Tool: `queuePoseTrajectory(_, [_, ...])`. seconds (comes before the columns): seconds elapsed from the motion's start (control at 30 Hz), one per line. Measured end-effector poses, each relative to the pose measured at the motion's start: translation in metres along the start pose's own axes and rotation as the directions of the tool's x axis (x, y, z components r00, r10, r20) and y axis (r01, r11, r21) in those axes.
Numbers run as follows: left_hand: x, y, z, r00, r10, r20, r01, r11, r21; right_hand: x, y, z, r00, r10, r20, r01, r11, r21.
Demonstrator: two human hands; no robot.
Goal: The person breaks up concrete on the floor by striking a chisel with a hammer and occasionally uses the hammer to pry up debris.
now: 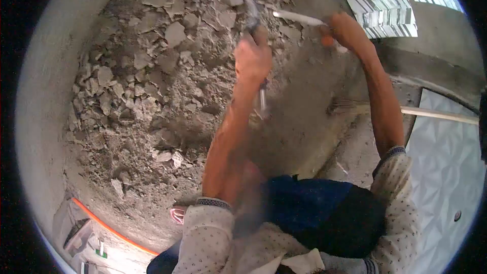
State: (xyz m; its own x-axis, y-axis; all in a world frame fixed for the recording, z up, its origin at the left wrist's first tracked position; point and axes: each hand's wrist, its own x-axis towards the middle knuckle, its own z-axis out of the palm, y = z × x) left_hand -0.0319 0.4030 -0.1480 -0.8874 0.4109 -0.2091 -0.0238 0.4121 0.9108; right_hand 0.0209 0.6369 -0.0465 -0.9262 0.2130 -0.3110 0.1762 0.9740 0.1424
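Observation:
My left hand (253,61) is closed around a hammer (249,7), its curved metal end pointing away over the rubble and its shaft showing below my fist. My right hand (349,31), also closed, grips a long pale metal chisel (299,18) that points left toward the hammer; an orange part shows by my fingers. Both hands and tools are blurred. Under and left of them lies a heap of broken mortar rubble (175,34) and loose grit on the floor.
A brush with a wooden handle (436,114) lies to the right, across a white patterned panel (441,167). Striped tiles (383,5) lean at the upper right. A bare wall (45,86) curves along the left. An orange hose or cable (111,231) runs at lower left.

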Motion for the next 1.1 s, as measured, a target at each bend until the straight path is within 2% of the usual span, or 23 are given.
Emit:
queuePoseTrajectory(0.07, [-0.010, 0.016, 0.001, 0.974, -0.176, -0.146, 0.130, 0.952, -0.279, 0.003, 0.010, 0.008, 0.996, 0.031, 0.089, -0.028, 0.999, -0.027])
queuePoseTrajectory(0.1, [-0.008, 0.032, -0.003, 0.942, -0.260, -0.211, 0.154, 0.895, -0.418, 0.002, 0.011, 0.006, 0.999, 0.005, 0.054, -0.004, 1.000, -0.020])
queuePoseTrajectory(0.13, [-0.008, 0.036, 0.004, 0.914, -0.306, -0.266, 0.189, 0.902, -0.389, -0.002, 0.009, 0.005, 1.000, -0.021, 0.016, 0.022, 1.000, -0.014])
queuePoseTrajectory(0.2, [-0.005, -0.023, 0.054, 0.989, -0.069, -0.127, 0.054, 0.992, -0.116, -0.004, 0.002, -0.005, 0.999, -0.035, -0.011, 0.035, 0.999, 0.000])
queuePoseTrajectory(0.27, [0.012, -0.055, 0.054, 0.976, 0.088, 0.198, -0.115, 0.985, 0.128, -0.002, -0.007, -0.010, 1.000, -0.004, 0.015, 0.004, 1.000, 0.027])
queuePoseTrajectory(0.33, [0.004, -0.035, 0.023, 0.994, 0.022, 0.105, -0.029, 0.998, 0.060, 0.003, 0.001, -0.004, 1.000, -0.014, 0.016, 0.014, 1.000, -0.013])
queuePoseTrajectory(0.4, [-0.012, -0.006, 0.013, 0.995, -0.056, -0.086, 0.061, 0.997, 0.048, -0.003, 0.006, 0.003, 0.999, -0.003, 0.050, 0.004, 1.000, -0.014])
queuePoseTrajectory(0.47, [-0.020, 0.022, 0.024, 0.955, -0.270, -0.122, 0.243, 0.949, -0.199, 0.004, -0.003, -0.009, 0.998, -0.013, 0.066, 0.012, 1.000, 0.014])
queuePoseTrajectory(0.5, [-0.019, 0.029, 0.023, 0.920, -0.368, -0.135, 0.312, 0.896, -0.316, 0.002, 0.000, -0.007, 0.999, -0.037, 0.013, 0.037, 0.999, -0.008])
queuePoseTrajectory(0.53, [-0.010, 0.013, 0.032, 0.961, -0.274, -0.044, 0.271, 0.960, -0.078, 0.000, 0.003, -0.003, 0.997, -0.065, -0.047, 0.064, 0.997, -0.031])
queuePoseTrajectory(0.57, [-0.001, -0.007, 0.036, 0.999, -0.037, 0.012, 0.036, 0.996, 0.077, 0.000, 0.007, 0.002, 0.990, -0.095, -0.104, 0.090, 0.995, -0.049])
queuePoseTrajectory(0.6, [0.002, -0.020, 0.028, 0.977, 0.179, 0.114, -0.201, 0.955, 0.220, 0.001, 0.003, 0.002, 0.998, -0.052, -0.024, 0.051, 0.998, -0.029])
queuePoseTrajectory(0.63, [0.003, -0.016, 0.012, 0.896, 0.369, 0.248, -0.436, 0.838, 0.328, 0.004, 0.002, -0.001, 0.999, -0.007, 0.054, 0.008, 1.000, -0.011])
queuePoseTrajectory(0.67, [0.000, -0.002, 0.007, 0.989, 0.021, 0.145, -0.039, 0.992, 0.119, 0.006, 0.005, -0.001, 0.990, 0.049, 0.129, -0.049, 0.999, -0.003])
queuePoseTrajectory(0.77, [-0.017, 0.041, 0.004, 0.962, -0.244, -0.120, 0.224, 0.962, -0.157, 0.005, 0.019, 0.009, 0.996, -0.075, 0.046, 0.077, 0.996, -0.041])
queuePoseTrajectory(0.8, [-0.014, 0.037, 0.018, 0.942, -0.301, -0.149, 0.255, 0.929, -0.270, 0.004, 0.020, 0.007, 0.997, -0.061, 0.047, 0.064, 0.996, -0.059])
queuePoseTrajectory(0.87, [0.003, -0.028, 0.069, 1.000, 0.003, 0.012, -0.004, 0.998, 0.061, 0.005, 0.013, 0.004, 0.999, -0.046, 0.027, 0.048, 0.996, -0.081])
queuePoseTrajectory(0.9, [0.008, -0.051, 0.080, 0.984, 0.124, 0.132, -0.150, 0.966, 0.212, 0.004, 0.003, -0.004, 0.999, -0.032, 0.026, 0.034, 0.997, -0.065])
queuePoseTrajectory(0.93, [0.015, -0.042, 0.052, 0.890, 0.275, 0.364, -0.417, 0.814, 0.405, 0.002, -0.009, -0.014, 0.999, -0.016, 0.033, 0.018, 0.999, -0.046])
queuePoseTrajectory(1.0, [0.005, 0.000, 0.012, 0.994, 0.004, 0.110, -0.024, 0.982, 0.186, 0.005, -0.005, -0.012, 1.000, 0.000, 0.030, 0.001, 0.999, -0.032])
queuePoseTrajectory(1.03, [-0.005, 0.011, 0.006, 0.984, -0.175, 0.025, 0.175, 0.984, 0.031, 0.009, 0.006, -0.003, 0.999, -0.007, 0.038, 0.008, 0.999, -0.039])
queuePoseTrajectory(1.07, [-0.006, 0.011, 0.012, 0.988, -0.141, -0.059, 0.142, 0.990, 0.017, 0.007, 0.015, 0.004, 0.999, -0.016, 0.046, 0.018, 0.999, -0.050])
queuePoseTrajectory(1.1, [-0.010, 0.017, 0.019, 0.973, -0.213, -0.083, 0.208, 0.976, -0.070, 0.002, 0.017, 0.007, 0.999, -0.019, 0.036, 0.021, 0.998, -0.062])
